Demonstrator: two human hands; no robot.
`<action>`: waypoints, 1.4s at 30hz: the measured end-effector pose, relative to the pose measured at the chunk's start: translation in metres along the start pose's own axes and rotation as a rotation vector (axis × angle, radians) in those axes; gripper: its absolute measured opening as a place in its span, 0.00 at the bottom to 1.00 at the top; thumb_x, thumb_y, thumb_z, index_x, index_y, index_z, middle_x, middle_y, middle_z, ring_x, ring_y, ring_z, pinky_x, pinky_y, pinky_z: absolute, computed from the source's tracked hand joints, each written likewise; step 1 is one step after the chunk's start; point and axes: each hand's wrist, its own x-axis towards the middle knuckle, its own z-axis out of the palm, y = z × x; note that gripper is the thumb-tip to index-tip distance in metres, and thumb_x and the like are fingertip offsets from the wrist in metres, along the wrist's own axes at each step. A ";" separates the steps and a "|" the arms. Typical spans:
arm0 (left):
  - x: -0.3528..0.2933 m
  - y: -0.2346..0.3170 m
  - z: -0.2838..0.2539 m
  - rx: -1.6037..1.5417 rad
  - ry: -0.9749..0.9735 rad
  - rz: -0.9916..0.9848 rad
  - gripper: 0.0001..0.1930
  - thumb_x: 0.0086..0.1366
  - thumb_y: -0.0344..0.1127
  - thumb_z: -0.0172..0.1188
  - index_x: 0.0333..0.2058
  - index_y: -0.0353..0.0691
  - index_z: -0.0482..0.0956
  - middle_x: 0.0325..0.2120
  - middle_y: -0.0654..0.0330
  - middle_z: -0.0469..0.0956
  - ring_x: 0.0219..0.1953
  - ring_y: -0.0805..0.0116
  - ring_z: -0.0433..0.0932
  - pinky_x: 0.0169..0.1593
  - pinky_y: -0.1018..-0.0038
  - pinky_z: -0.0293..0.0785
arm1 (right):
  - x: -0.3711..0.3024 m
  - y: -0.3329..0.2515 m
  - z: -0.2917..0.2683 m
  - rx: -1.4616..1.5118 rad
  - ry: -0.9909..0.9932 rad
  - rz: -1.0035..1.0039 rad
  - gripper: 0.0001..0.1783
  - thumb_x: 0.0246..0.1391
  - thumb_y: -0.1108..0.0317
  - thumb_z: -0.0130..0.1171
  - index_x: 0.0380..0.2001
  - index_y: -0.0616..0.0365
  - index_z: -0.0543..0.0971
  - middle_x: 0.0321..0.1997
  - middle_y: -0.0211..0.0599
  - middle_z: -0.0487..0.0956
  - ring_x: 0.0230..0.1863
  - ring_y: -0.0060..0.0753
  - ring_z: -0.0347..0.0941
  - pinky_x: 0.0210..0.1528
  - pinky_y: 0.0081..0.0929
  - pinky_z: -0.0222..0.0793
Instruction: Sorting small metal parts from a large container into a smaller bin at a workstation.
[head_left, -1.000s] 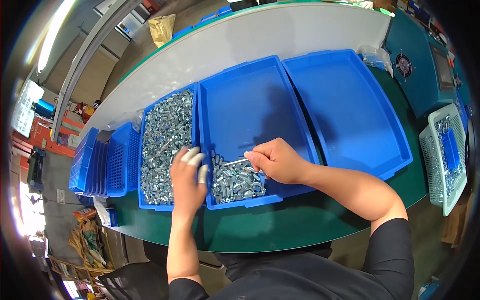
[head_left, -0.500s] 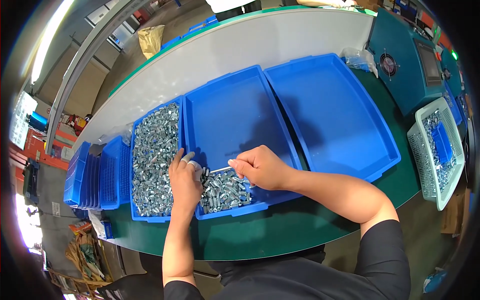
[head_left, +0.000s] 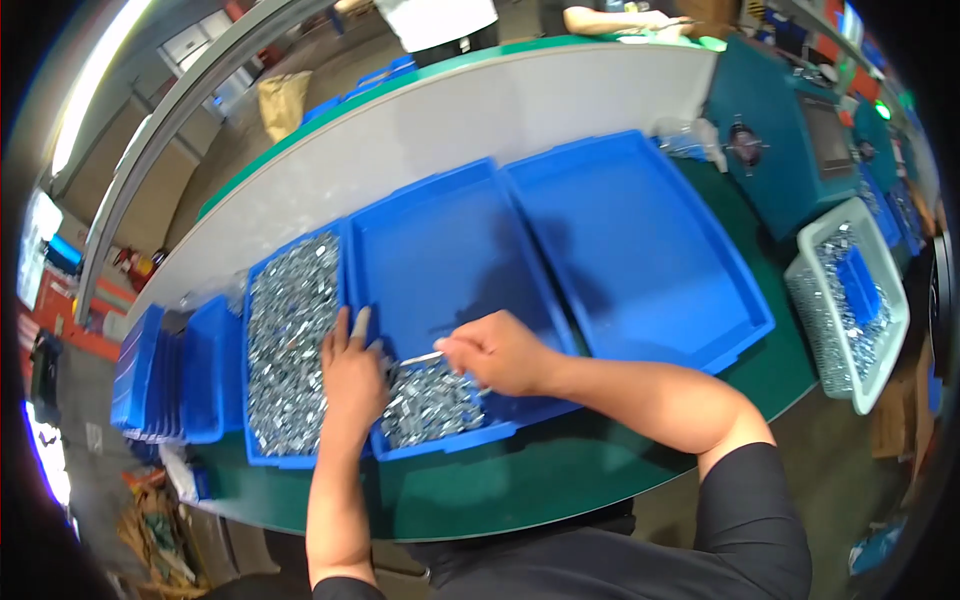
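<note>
Left hand (head_left: 353,375) has edged toward middle blue tray (head_left: 430,225): open, across its left rim. Right hand (head_left: 502,352) pinches thin rod (head_left: 420,358) by one end, presumably freeing its tip over metal fittings (head_left: 430,408), tray's near-left corner.

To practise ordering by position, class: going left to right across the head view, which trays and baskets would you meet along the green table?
Blue baskets → parts-filled blue tray → middle blue tray → right-hand blue tray → pale green basket.

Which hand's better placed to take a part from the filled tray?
Left, probably: the left hand is at the right edge of the filled tray; the right hand is farther off, holding a thin rod over the middle tray.
</note>
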 end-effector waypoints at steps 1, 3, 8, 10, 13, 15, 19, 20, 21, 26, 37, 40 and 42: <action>0.002 0.000 -0.001 -0.038 0.005 -0.007 0.07 0.55 0.29 0.62 0.33 0.36 0.83 0.61 0.47 0.71 0.69 0.42 0.59 0.67 0.46 0.55 | 0.001 0.000 0.000 -0.037 0.004 -0.015 0.23 0.67 0.59 0.54 0.19 0.60 0.77 0.13 0.27 0.71 0.16 0.15 0.65 0.20 0.22 0.62; -0.001 0.001 -0.005 -0.113 0.008 -0.040 0.06 0.55 0.28 0.61 0.32 0.37 0.83 0.57 0.47 0.74 0.67 0.42 0.62 0.66 0.48 0.57 | -0.001 -0.004 0.000 -0.092 0.035 -0.033 0.23 0.67 0.59 0.54 0.18 0.60 0.77 0.13 0.27 0.71 0.16 0.16 0.65 0.20 0.23 0.62; -0.008 0.004 -0.008 -0.327 0.178 -0.062 0.11 0.52 0.23 0.64 0.36 0.35 0.79 0.47 0.49 0.80 0.60 0.40 0.70 0.62 0.51 0.64 | -0.001 -0.005 0.000 -0.048 -0.001 -0.039 0.25 0.67 0.58 0.54 0.18 0.62 0.76 0.13 0.33 0.72 0.17 0.20 0.64 0.23 0.28 0.63; -0.011 0.014 -0.014 -0.347 0.228 -0.046 0.10 0.56 0.21 0.64 0.37 0.34 0.76 0.43 0.51 0.80 0.52 0.49 0.77 0.56 0.59 0.72 | -0.001 -0.005 -0.001 -0.057 0.013 -0.048 0.24 0.67 0.58 0.54 0.18 0.63 0.76 0.14 0.34 0.72 0.17 0.21 0.64 0.24 0.29 0.63; -0.018 0.032 -0.013 -1.339 0.380 -0.429 0.03 0.67 0.23 0.61 0.38 0.33 0.77 0.39 0.57 0.82 0.37 0.74 0.79 0.44 0.79 0.76 | -0.002 -0.006 -0.002 -0.046 -0.018 -0.028 0.24 0.67 0.58 0.54 0.19 0.63 0.76 0.14 0.35 0.72 0.18 0.22 0.64 0.24 0.30 0.62; -0.023 0.042 -0.016 -1.451 0.355 -0.484 0.05 0.66 0.23 0.60 0.41 0.33 0.78 0.38 0.57 0.82 0.36 0.73 0.79 0.43 0.78 0.76 | -0.002 -0.007 -0.002 -0.044 -0.043 -0.031 0.24 0.67 0.59 0.54 0.20 0.63 0.77 0.14 0.35 0.73 0.18 0.23 0.64 0.24 0.30 0.63; -0.029 0.047 -0.008 -1.728 0.279 -0.484 0.11 0.67 0.24 0.61 0.47 0.35 0.78 0.40 0.55 0.83 0.39 0.72 0.81 0.42 0.78 0.79 | -0.003 -0.004 -0.002 -0.106 -0.066 -0.071 0.23 0.67 0.59 0.54 0.20 0.63 0.77 0.15 0.36 0.74 0.18 0.24 0.64 0.25 0.31 0.63; -0.031 0.047 -0.006 -1.796 0.282 -0.488 0.11 0.67 0.23 0.61 0.47 0.36 0.78 0.41 0.55 0.83 0.39 0.71 0.82 0.43 0.78 0.80 | -0.003 -0.004 -0.001 -0.111 -0.060 -0.087 0.23 0.67 0.59 0.54 0.20 0.63 0.78 0.16 0.37 0.75 0.18 0.25 0.65 0.25 0.31 0.63; -0.032 0.046 -0.005 -1.798 0.281 -0.489 0.11 0.67 0.23 0.61 0.47 0.36 0.78 0.41 0.55 0.83 0.39 0.71 0.82 0.43 0.78 0.80 | -0.003 -0.004 -0.001 -0.115 -0.053 -0.103 0.23 0.67 0.59 0.55 0.21 0.63 0.78 0.16 0.38 0.76 0.18 0.26 0.66 0.26 0.31 0.64; -0.034 0.046 -0.005 -1.924 0.313 -0.544 0.10 0.67 0.23 0.60 0.46 0.37 0.76 0.41 0.56 0.82 0.40 0.69 0.82 0.44 0.79 0.80 | -0.002 -0.001 -0.002 -0.105 -0.024 -0.082 0.21 0.66 0.60 0.55 0.21 0.63 0.78 0.17 0.39 0.77 0.18 0.28 0.67 0.26 0.31 0.64; -0.042 0.061 -0.006 -1.783 0.238 -0.561 0.05 0.68 0.24 0.59 0.40 0.36 0.73 0.28 0.54 0.82 0.27 0.66 0.84 0.29 0.78 0.78 | -0.007 0.004 0.005 -0.295 -0.042 -0.240 0.15 0.62 0.66 0.58 0.22 0.61 0.77 0.19 0.44 0.75 0.20 0.49 0.71 0.24 0.36 0.64; -0.037 0.065 -0.010 -1.803 0.179 -0.591 0.04 0.68 0.28 0.60 0.40 0.38 0.74 0.27 0.56 0.80 0.26 0.69 0.81 0.30 0.78 0.78 | -0.008 0.004 0.002 -0.383 -0.019 -0.336 0.11 0.60 0.68 0.60 0.24 0.60 0.77 0.19 0.43 0.75 0.20 0.47 0.72 0.23 0.37 0.65; -0.039 0.060 -0.009 -1.943 0.118 -0.578 0.04 0.68 0.27 0.60 0.40 0.38 0.74 0.28 0.55 0.80 0.27 0.69 0.82 0.32 0.77 0.79 | -0.009 0.001 0.002 -0.405 -0.054 -0.361 0.10 0.59 0.69 0.61 0.24 0.59 0.77 0.20 0.42 0.75 0.21 0.47 0.72 0.23 0.37 0.65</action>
